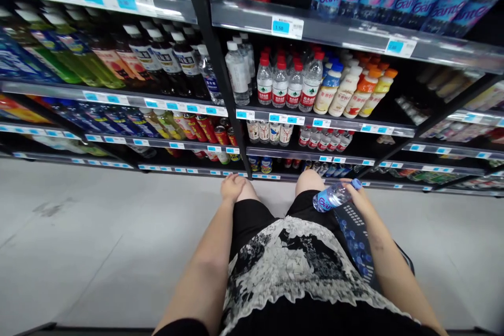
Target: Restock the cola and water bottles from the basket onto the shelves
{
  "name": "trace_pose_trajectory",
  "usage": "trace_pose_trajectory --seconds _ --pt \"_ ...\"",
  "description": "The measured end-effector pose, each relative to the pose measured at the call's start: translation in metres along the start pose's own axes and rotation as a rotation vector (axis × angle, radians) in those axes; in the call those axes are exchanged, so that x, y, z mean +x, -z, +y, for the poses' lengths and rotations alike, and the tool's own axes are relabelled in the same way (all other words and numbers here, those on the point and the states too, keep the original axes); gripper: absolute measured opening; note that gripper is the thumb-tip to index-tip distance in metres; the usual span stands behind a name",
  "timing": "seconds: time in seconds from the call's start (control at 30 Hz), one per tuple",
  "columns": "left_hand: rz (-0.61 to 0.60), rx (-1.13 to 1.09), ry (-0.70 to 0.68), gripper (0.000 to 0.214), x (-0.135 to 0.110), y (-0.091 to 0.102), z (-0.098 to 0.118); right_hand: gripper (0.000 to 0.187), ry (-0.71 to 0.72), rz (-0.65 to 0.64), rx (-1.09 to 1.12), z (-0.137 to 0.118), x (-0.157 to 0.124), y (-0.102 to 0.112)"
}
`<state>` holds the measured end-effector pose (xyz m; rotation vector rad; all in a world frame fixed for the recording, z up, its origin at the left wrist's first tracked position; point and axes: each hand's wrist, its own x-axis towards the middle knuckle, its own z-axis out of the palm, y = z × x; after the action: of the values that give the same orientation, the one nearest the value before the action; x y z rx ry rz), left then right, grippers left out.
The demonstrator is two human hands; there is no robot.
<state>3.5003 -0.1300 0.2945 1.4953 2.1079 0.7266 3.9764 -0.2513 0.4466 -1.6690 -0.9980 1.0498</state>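
My right hand [359, 198] is closed round a clear water bottle [333, 197] with a blue label and blue cap, held lying sideways over my right thigh. My left hand [232, 187] rests curled on my left knee with nothing visible in it. I am low down in front of dark shop shelves [315, 122] packed with drinks. Red-capped water bottles [289, 81] stand at the shelf's middle, with orange-capped white bottles [360, 92] to their right.
A black upright post [220, 73] divides two shelf bays. The left bay holds green, amber and dark drink bottles [118, 58]. Lower shelves [275, 160] carry small bottles and cans. Blue price tags line the shelf edges. Grey tiled floor [79, 241] spreads to my left.
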Motion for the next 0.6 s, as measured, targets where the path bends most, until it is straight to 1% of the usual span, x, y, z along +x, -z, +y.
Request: trace_pose_trajectory --seconds 0.1,0.2,0.23,0.27,0.37,0.47,0.53,0.6 --pt "-0.010 0.011 0.005 0.048 -0.001 0.005 0.004 0.051 -0.085 0.059 0.033 0.008 -0.014 0.011" --pt "-0.031 0.036 0.012 0.049 -0.003 0.009 0.009 0.054 -0.172 0.032 0.222 0.019 -0.021 0.023" --pt "-0.039 0.048 0.014 0.050 -0.004 0.010 0.010 0.057 -0.204 0.045 0.273 0.024 -0.022 0.026" --pt "-0.048 0.062 0.018 0.051 -0.004 0.010 0.012 0.059 -0.232 0.078 0.304 0.030 -0.023 0.029" --pt "-0.075 0.110 0.028 0.058 -0.006 0.008 0.019 0.064 -0.278 0.238 0.331 0.051 -0.027 0.031" --pt "-0.153 0.236 0.018 0.077 -0.006 0.005 0.028 0.057 -0.326 0.383 0.424 0.070 -0.029 0.026" --pt "-0.236 0.335 0.017 0.089 -0.004 0.004 0.034 0.048 -0.375 0.456 0.532 0.074 -0.028 0.024" --pt "-0.282 0.383 0.019 0.088 -0.001 0.004 0.038 0.040 -0.388 0.511 0.651 0.064 -0.022 0.029"
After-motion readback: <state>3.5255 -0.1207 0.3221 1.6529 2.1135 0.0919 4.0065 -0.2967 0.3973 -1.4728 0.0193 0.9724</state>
